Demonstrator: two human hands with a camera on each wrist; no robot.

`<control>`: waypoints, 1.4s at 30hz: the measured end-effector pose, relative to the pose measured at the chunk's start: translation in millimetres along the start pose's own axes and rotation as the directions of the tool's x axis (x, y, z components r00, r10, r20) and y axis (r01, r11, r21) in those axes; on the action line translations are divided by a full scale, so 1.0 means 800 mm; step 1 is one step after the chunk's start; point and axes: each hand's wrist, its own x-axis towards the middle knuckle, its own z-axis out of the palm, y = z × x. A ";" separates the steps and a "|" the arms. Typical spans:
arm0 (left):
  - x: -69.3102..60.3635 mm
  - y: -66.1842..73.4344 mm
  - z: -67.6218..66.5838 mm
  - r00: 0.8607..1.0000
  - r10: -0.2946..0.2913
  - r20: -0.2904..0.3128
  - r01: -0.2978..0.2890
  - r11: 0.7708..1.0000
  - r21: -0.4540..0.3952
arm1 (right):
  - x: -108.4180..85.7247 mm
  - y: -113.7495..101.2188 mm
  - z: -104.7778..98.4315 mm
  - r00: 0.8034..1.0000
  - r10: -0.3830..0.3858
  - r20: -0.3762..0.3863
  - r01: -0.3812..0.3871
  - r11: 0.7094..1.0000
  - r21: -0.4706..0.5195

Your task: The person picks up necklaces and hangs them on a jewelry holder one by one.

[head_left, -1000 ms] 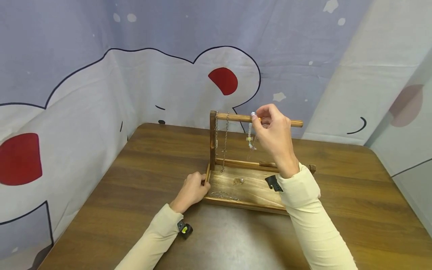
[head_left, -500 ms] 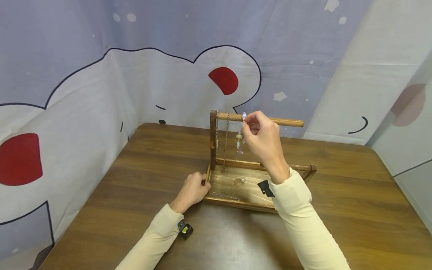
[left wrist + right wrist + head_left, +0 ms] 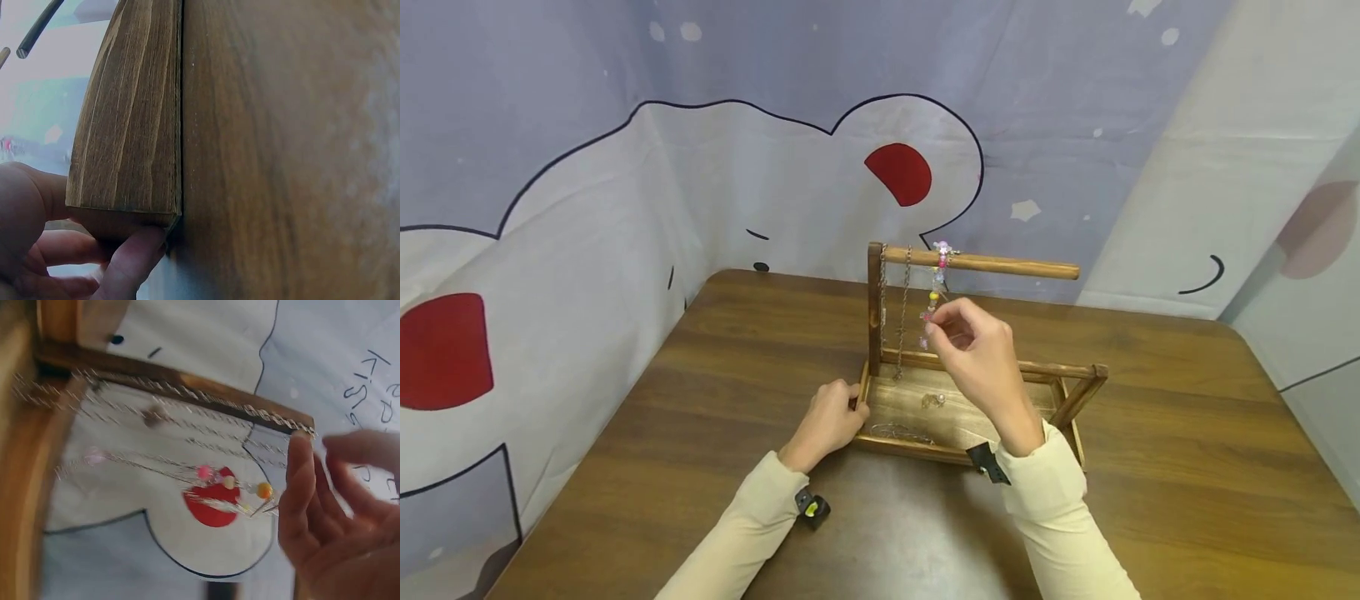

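My left hand [image 3: 826, 425] grips the left end of a wooden jewelry stand's tray [image 3: 910, 450]; the left wrist view has its fingers and thumb on the tray's corner [image 3: 125, 125]. A colorful beaded strand [image 3: 934, 297] hangs over the upper bar [image 3: 1015, 266]. Just below the bar, my right hand [image 3: 981, 358] is beside the strand's lower beads, thumb and forefinger bent. A gap shows between its fingertips in the right wrist view, where beads [image 3: 265, 490] hang close by; whether it touches them, I cannot tell. Metal chains [image 3: 903, 308] hang left of the strand.
In the tray lie a small gold-colored piece with a pearly bead [image 3: 933, 401] and a thin silvery chain [image 3: 898, 432]. A lower bar [image 3: 1060, 369] runs along the right side behind the tray. Patterned cloth [image 3: 760, 183] hangs behind the brown table [image 3: 1195, 400].
My right hand has moved left, let go of the strand's top at the bar and dropped lower. The strand has shifted left along the bar. My left hand has stayed put.
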 end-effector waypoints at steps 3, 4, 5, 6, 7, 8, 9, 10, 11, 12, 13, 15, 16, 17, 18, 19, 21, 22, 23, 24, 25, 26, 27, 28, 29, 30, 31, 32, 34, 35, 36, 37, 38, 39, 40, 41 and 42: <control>0.001 0.000 -0.001 1.000 0.000 0.002 0.000 1.000 -0.001 | -0.019 0.007 0.009 0.994 -0.023 0.110 0.023 1.000 0.001; 0.001 0.000 -0.001 1.000 0.007 -0.003 -0.007 1.000 0.006 | -0.024 0.009 0.012 0.987 -0.027 0.156 0.030 0.999 -0.016; 0.001 0.000 -0.001 1.000 0.013 -0.006 -0.013 1.000 0.008 | -0.028 0.012 0.015 0.978 -0.023 0.208 0.030 0.999 -0.032; 0.002 -0.001 0.000 1.000 0.022 -0.012 -0.021 1.000 0.015 | -0.030 0.014 0.018 0.966 -0.014 0.257 0.029 0.998 -0.055; 0.003 -0.001 0.000 0.999 0.030 -0.017 -0.029 0.999 0.021 | -0.032 0.016 0.021 0.951 0.003 0.309 0.026 0.996 -0.090; 0.003 -0.001 0.000 0.999 0.037 -0.022 -0.036 0.999 0.027 | -0.034 0.019 0.024 0.932 0.019 0.362 0.031 0.991 -0.130; 0.003 -0.001 0.000 0.999 0.043 -0.028 -0.042 0.999 0.032 | -0.036 0.023 0.028 0.910 0.044 0.413 0.027 0.986 -0.165; 0.003 -0.002 0.001 0.999 0.046 -0.029 -0.045 0.998 0.036 | -0.038 0.027 0.031 0.885 0.075 0.459 0.019 0.980 -0.196; 0.003 -0.002 0.001 0.999 0.044 -0.030 -0.043 0.998 0.037 | -0.041 0.032 0.035 0.860 0.100 0.500 0.015 0.975 -0.221; 0.003 -0.002 0.001 0.999 0.042 -0.030 -0.040 0.998 0.042 | -0.043 0.037 0.039 0.835 0.121 0.536 0.019 0.968 -0.249; 0.002 -0.002 0.001 0.999 0.039 -0.032 -0.038 0.998 0.043 | -0.045 0.043 0.042 0.809 0.143 0.570 0.022 0.962 -0.273; 0.001 -0.003 0.000 0.999 0.034 -0.033 -0.033 0.998 0.046 | -0.050 0.053 0.048 0.762 0.190 0.620 0.013 0.951 -0.308; 0.001 -0.003 0.000 0.999 0.032 -0.033 -0.031 0.998 0.045 | -0.052 0.059 0.050 0.741 0.213 0.637 0.003 0.947 -0.321; 0.001 -0.003 0.000 0.999 0.033 -0.034 -0.031 0.998 0.049 | -0.054 0.063 0.052 0.724 0.237 0.648 -0.009 0.942 -0.334; 0.001 -0.003 0.000 0.999 0.032 -0.029 -0.030 0.998 0.046 | -0.056 0.067 0.053 0.710 0.258 0.655 -0.018 0.937 -0.349; 0.001 -0.003 0.000 0.999 0.031 -0.028 -0.030 0.999 0.045 | -0.058 0.071 0.054 0.700 0.273 0.660 -0.026 0.933 -0.359; 0.001 -0.002 0.000 0.999 0.033 -0.024 -0.031 0.998 0.047 | -0.061 0.077 0.058 0.686 0.297 0.664 -0.039 0.926 -0.375; 0.001 -0.002 0.000 0.999 0.031 -0.026 -0.030 0.999 0.041 | -0.062 0.080 0.060 0.686 0.304 0.661 -0.042 0.924 -0.381; 0.002 -0.002 0.000 0.999 0.029 -0.025 -0.028 0.999 0.036 | -0.063 0.082 0.061 0.688 0.306 0.658 -0.040 0.921 -0.387; 0.002 -0.001 0.000 0.999 0.026 -0.024 -0.026 0.999 0.033 | -0.064 0.084 0.063 0.692 0.307 0.654 -0.038 0.919 -0.392; 0.002 -0.001 0.001 0.999 0.025 -0.025 -0.024 0.999 0.032 | -0.065 0.086 0.065 0.695 0.307 0.650 -0.035 0.918 -0.396; 0.002 -0.001 0.001 0.999 0.024 -0.025 -0.024 0.999 0.032 | -0.065 0.087 0.066 0.698 0.310 0.646 -0.037 0.916 -0.400; 0.003 -0.001 0.001 0.999 0.023 -0.023 -0.022 0.999 0.032 | -0.066 0.088 0.067 0.702 0.311 0.641 -0.038 0.915 -0.402; 0.003 -0.001 0.001 1.000 0.021 -0.021 -0.021 0.999 0.032 | -0.066 0.089 0.069 0.707 0.308 0.637 -0.036 0.915 -0.402; 0.003 0.000 0.001 1.000 0.021 -0.022 -0.021 0.999 0.033 | -0.066 0.090 0.069 0.708 0.307 0.636 -0.037 0.916 -0.401; 0.003 0.000 0.000 1.000 0.022 -0.022 -0.021 0.999 0.035 | -0.066 0.091 0.070 0.710 0.306 0.634 -0.037 0.916 -0.400; 0.004 0.000 0.000 1.000 0.021 -0.023 -0.020 0.999 0.033 | -0.066 0.091 0.070 0.711 0.306 0.633 -0.038 0.916 -0.400; 0.004 0.000 0.000 1.000 0.021 -0.023 -0.020 0.999 0.034 | -0.066 0.092 0.071 0.710 0.308 0.633 -0.039 0.915 -0.402; 0.004 0.001 -0.001 1.000 0.017 -0.026 -0.016 0.999 0.029 | -0.065 0.092 0.070 0.708 0.310 0.634 -0.040 0.914 -0.403; 0.004 0.001 -0.001 0.999 0.018 -0.027 -0.017 0.999 0.030 | -0.064 0.093 0.070 0.706 0.312 0.636 -0.042 0.915 -0.402; 0.005 0.001 -0.001 0.999 0.017 -0.028 -0.016 0.999 0.030 | -0.063 0.093 0.069 0.706 0.311 0.637 -0.039 0.914 -0.404; 0.005 0.001 -0.002 1.000 0.017 -0.026 -0.016 0.999 0.033 | -0.063 0.093 0.068 0.705 0.311 0.637 -0.039 0.914 -0.403; 0.004 0.001 -0.002 1.000 0.016 -0.024 -0.015 0.999 0.034 | -0.062 0.093 0.067 0.705 0.310 0.638 -0.039 0.915 -0.401; 0.004 0.001 -0.002 1.000 0.015 -0.022 -0.014 0.999 0.032 | -0.062 0.092 0.066 0.706 0.308 0.638 -0.041 0.917 -0.397; 0.003 0.001 -0.002 1.000 0.016 -0.020 -0.015 0.999 0.036 | -0.061 0.091 0.064 0.709 0.302 0.638 -0.042 0.920 -0.389; 0.003 0.001 -0.002 1.000 0.014 -0.016 -0.014 0.999 0.031 | -0.060 0.090 0.062 0.713 0.297 0.635 -0.043 0.923 -0.383; 0.002 0.001 -0.002 1.000 0.013 -0.014 -0.013 1.000 0.026 | -0.059 0.089 0.060 0.719 0.288 0.633 -0.045 0.927 -0.371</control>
